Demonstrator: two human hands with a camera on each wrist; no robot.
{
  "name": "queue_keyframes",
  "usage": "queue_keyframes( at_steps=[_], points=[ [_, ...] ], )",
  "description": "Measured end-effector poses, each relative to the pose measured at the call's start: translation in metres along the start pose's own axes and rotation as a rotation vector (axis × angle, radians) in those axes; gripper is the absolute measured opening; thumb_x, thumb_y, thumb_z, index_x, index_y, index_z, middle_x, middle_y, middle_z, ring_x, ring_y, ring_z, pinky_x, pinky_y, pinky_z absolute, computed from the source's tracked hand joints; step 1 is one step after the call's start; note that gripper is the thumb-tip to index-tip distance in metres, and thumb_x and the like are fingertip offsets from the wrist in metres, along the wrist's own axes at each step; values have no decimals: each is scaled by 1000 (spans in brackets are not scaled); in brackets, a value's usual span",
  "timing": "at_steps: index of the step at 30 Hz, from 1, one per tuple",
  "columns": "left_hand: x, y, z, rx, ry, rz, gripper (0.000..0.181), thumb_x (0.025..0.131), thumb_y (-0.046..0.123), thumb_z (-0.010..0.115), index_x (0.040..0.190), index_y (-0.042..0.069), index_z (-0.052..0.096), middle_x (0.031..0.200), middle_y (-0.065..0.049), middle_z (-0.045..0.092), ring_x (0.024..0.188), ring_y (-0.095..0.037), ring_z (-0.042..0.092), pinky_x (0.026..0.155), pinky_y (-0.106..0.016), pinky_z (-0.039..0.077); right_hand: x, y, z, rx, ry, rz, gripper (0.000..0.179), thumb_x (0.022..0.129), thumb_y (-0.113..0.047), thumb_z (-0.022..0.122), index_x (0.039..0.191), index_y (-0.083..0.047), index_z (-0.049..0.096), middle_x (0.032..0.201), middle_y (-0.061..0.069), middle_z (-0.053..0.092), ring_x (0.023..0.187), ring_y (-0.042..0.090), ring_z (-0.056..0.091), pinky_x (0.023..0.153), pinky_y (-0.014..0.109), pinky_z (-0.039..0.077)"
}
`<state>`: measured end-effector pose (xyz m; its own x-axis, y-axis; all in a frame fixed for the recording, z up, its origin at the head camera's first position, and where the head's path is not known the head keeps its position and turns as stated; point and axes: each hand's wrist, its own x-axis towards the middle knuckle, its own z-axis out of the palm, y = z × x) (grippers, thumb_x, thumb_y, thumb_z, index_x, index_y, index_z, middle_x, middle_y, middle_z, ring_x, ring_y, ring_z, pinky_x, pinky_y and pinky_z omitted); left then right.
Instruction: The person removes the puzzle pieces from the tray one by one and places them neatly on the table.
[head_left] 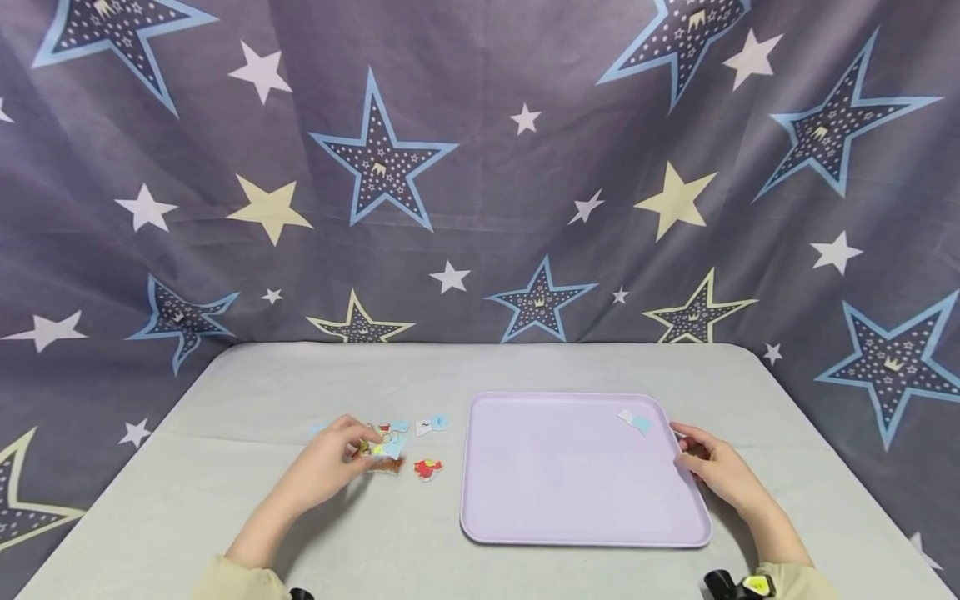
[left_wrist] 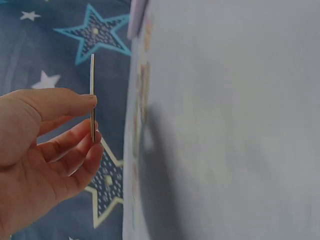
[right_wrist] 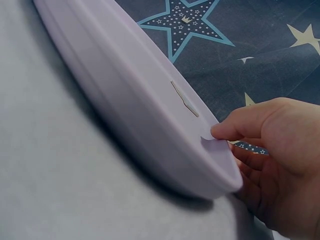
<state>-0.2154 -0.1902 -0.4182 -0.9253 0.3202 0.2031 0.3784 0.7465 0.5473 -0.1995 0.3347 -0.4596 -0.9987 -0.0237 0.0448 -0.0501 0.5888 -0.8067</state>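
Observation:
My left hand (head_left: 330, 461) pinches a light-blue puzzle piece (head_left: 392, 446) between thumb and fingertips, raised over the left side of the table. In the left wrist view the held piece (left_wrist: 92, 117) appears edge-on as a thin upright strip. My right hand (head_left: 718, 472) holds the right rim of a lilac tray (head_left: 570, 500), thumb at the inside of the rim and fingers outside it, as the right wrist view shows. One white-and-blue puzzle piece (head_left: 635, 422) lies in the tray's far right corner.
Between left hand and tray lie a red puzzle piece (head_left: 428, 470) and a white-and-blue piece (head_left: 431, 426). A brown piece (head_left: 387, 468) and others sit partly hidden by the left hand. A star-patterned curtain (head_left: 480, 167) hangs behind the grey table (head_left: 360, 542).

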Motion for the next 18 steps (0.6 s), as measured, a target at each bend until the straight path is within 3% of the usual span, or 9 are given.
queue_keyframes(
  at_steps=[6, 11, 18],
  points=[
    [-6, -20, -7, 76, 31, -19, 23, 72, 3, 68, 94, 10, 67, 100, -7, 59, 78, -14, 55, 69, -31, 47, 0, 1, 0, -11, 9, -16, 49, 82, -4, 58, 127, 9, 43, 94, 11, 51, 61, 3, 43, 50, 21, 40],
    [-10, -31, -12, 111, -21, -65, 21, 73, 1, 65, 92, 9, 66, 81, -1, 52, 69, -12, 45, 60, -25, 38, 0, -1, 0, -4, 7, -20, 49, 82, -3, 58, 127, 9, 44, 93, 11, 51, 60, 3, 43, 50, 21, 40],
    [-13, -35, -15, 118, -79, -139, 21, 74, 1, 64, 94, 8, 66, 83, -2, 52, 71, -14, 45, 61, -29, 39, 0, -1, 0, 3, 3, -8, 49, 82, -4, 58, 127, 9, 43, 94, 11, 50, 60, 3, 43, 50, 21, 40]
  ],
)
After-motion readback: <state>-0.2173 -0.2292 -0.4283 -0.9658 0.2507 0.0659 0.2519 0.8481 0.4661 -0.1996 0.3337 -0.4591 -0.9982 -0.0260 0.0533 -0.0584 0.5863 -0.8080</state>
